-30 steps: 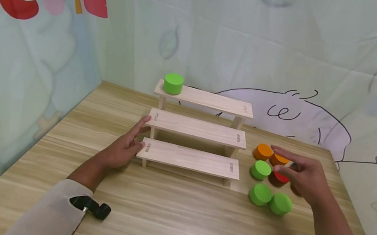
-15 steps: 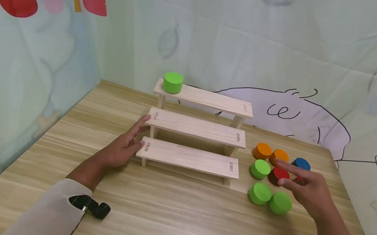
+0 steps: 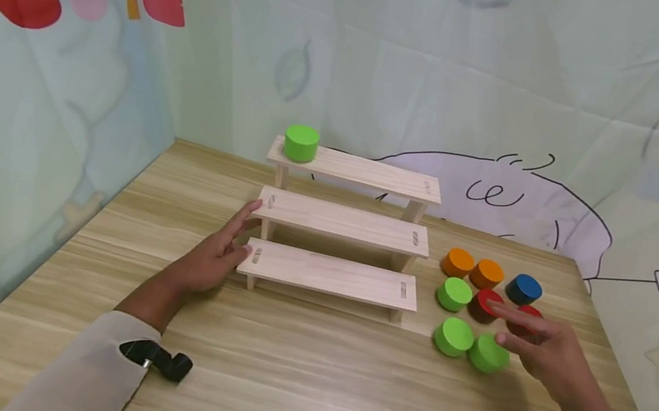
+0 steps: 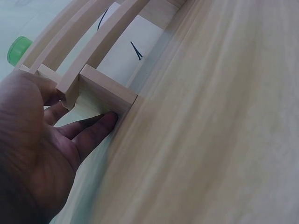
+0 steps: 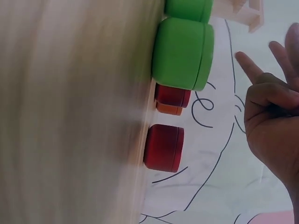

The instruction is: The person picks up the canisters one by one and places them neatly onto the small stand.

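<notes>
A light wooden three-step stand (image 3: 331, 273) is on the table. My left hand (image 3: 209, 262) holds its left end; in the left wrist view the thumb is over the lowest step's edge and the fingers are against the leg (image 4: 105, 88). A green round block (image 3: 301, 143) sits at the left of the top step. My right hand (image 3: 550, 351) hovers holding nothing, its fingers extended over the red round blocks (image 3: 482, 307), partly covering the right one. Just left of that hand is a green block (image 3: 489, 356), large in the right wrist view.
Beside the stand's right end are two more green blocks (image 3: 455, 295), two orange blocks (image 3: 458, 263) and a blue block (image 3: 524, 289). Printed cloth walls (image 3: 392, 63) stand behind and beside the wood-grain table (image 3: 299, 389).
My right hand has drawn back toward me and slightly right, away from the orange blocks, uncovering the blue block. My left hand stays at the stand.
</notes>
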Available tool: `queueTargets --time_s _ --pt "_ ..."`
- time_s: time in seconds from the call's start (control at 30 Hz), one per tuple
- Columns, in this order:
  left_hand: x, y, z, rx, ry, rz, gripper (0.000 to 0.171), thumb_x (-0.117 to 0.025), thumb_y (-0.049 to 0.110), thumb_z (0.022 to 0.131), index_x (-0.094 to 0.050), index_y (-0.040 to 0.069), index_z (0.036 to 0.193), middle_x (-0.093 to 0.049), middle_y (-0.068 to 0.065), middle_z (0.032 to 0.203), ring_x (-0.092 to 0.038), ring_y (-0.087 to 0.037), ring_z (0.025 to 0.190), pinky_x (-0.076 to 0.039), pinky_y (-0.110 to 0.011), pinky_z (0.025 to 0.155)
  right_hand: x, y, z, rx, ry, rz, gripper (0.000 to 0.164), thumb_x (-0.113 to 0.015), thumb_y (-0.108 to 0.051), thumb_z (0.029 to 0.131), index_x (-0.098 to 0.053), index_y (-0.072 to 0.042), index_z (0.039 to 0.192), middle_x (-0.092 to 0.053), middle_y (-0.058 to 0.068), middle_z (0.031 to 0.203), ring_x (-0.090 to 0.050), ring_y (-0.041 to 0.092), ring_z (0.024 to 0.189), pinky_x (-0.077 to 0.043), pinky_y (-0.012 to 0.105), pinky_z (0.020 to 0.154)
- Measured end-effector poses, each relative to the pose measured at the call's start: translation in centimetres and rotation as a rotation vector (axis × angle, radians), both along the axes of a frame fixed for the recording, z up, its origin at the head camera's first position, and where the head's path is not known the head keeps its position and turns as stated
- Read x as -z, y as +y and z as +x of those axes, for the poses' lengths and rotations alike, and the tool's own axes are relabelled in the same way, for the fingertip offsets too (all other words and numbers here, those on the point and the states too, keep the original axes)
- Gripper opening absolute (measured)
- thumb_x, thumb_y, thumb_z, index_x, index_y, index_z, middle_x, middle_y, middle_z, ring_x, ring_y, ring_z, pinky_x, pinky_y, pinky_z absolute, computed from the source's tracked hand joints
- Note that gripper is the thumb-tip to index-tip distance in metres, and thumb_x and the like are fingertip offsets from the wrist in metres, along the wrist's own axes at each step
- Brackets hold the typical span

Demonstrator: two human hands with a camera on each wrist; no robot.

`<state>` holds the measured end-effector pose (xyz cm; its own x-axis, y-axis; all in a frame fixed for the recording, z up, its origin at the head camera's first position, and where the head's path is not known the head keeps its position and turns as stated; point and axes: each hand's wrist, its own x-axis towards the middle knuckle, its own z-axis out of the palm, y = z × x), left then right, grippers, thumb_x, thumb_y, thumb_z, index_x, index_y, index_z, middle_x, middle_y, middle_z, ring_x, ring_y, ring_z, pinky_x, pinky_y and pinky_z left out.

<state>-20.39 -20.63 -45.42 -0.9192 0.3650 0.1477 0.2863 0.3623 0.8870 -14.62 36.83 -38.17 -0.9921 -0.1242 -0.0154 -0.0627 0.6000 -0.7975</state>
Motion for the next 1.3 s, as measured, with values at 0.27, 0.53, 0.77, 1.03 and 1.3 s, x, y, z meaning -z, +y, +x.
queueTargets --time_s 0.27,0.53,0.77,1.03,1.3 --pt "-0.1 0.0 0.0 -0.003 -0.005 -0.006 0.082 -0.043 0.009 0.116 0.001 0.040 0.177 -0.023 -0.023 0.181 -0.028 -0.049 0.166 -0.052 -0.050 0.108 0.4 0.7 0.3 -0.002 -0.042 -0.004 0.049 -0.084 -0.014 0.096 -0.073 -0.015 0.144 -0.067 -0.035 0.115 -0.037 0.015 0.050 -0.035 0.028 0.045" --pt "-0.1 0.0 -0.1 -0.002 -0.002 -0.015 0.082 -0.043 0.009 0.116 0.002 0.040 0.176 -0.023 -0.022 0.181 -0.026 -0.047 0.167 -0.050 -0.044 0.104 1.2 1.6 0.1 -0.039 -0.091 -0.039 0.049 -0.083 -0.012 0.096 -0.073 -0.012 0.145 -0.067 -0.034 0.116 -0.032 0.016 0.046 -0.032 0.031 0.043" --pt "-0.1 0.0 0.0 -0.001 -0.013 -0.013 0.082 -0.043 0.010 0.116 0.002 0.042 0.176 -0.022 -0.021 0.181 -0.026 -0.047 0.167 -0.050 -0.041 0.106 1.8 2.5 0.0 -0.091 -0.158 -0.073 0.051 -0.083 -0.011 0.096 -0.072 -0.012 0.146 -0.073 -0.033 0.121 -0.032 0.019 0.046 -0.032 0.032 0.042" --pt "0.0 -0.1 0.1 0.009 -0.018 0.006 0.082 -0.043 0.010 0.116 0.002 0.044 0.176 -0.021 -0.021 0.182 -0.029 -0.047 0.165 -0.051 -0.031 0.095 2.4 3.3 -0.1 -0.156 -0.177 -0.069 0.054 -0.082 -0.009 0.095 -0.068 -0.007 0.147 -0.074 -0.032 0.123 -0.034 0.018 0.046 -0.035 0.029 0.043" --pt "-0.1 0.0 0.1 0.004 -0.013 -0.002 0.082 -0.042 0.010 0.116 0.003 0.043 0.176 -0.021 -0.021 0.182 -0.029 -0.050 0.165 -0.050 -0.052 0.109 3.2 3.8 -0.4 -0.217 -0.150 -0.068 0.054 -0.081 -0.006 0.094 -0.069 -0.008 0.147 -0.075 -0.032 0.124 -0.036 0.021 0.044 -0.035 0.031 0.041"
